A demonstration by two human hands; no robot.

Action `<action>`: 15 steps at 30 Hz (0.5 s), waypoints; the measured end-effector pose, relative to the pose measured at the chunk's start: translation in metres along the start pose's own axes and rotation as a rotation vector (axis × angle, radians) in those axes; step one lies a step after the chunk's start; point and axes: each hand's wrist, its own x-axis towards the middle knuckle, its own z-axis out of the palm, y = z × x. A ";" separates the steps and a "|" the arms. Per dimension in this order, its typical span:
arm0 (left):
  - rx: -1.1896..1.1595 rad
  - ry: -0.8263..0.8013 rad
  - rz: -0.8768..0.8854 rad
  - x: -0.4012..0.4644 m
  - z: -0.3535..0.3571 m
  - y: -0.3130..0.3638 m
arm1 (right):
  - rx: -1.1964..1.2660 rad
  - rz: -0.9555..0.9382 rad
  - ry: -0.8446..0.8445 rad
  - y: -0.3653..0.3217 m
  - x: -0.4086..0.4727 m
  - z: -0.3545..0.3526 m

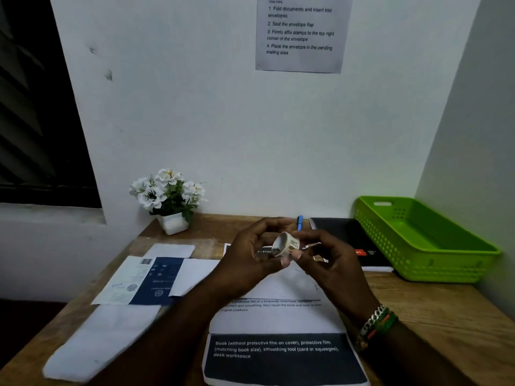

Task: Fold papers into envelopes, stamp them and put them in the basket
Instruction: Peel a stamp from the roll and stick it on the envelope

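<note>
My left hand point(250, 254) and right hand point(331, 263) both pinch a small roll of stamps point(285, 244), held up between them above the printed sheet point(278, 316) on the table point(446, 307). The green basket point(426, 240) sits far right against the wall. A white envelope point(103, 335) lies near left, beside a blue-and-white paper point(145, 280).

Both hands hold a small roll of stamps point(286, 244) above printed papers point(274, 319): left hand point(252, 259), right hand point(331, 263). A green basket point(434, 254) sits far right.
</note>
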 end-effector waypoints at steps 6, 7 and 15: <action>0.018 -0.007 -0.038 0.001 0.001 -0.004 | -0.029 -0.031 0.043 0.003 0.001 -0.002; 0.016 -0.009 -0.046 0.001 0.001 -0.005 | -0.027 -0.029 0.046 0.003 0.001 -0.002; 0.029 -0.027 -0.037 0.001 -0.002 -0.006 | 0.065 0.023 0.037 0.002 0.004 -0.001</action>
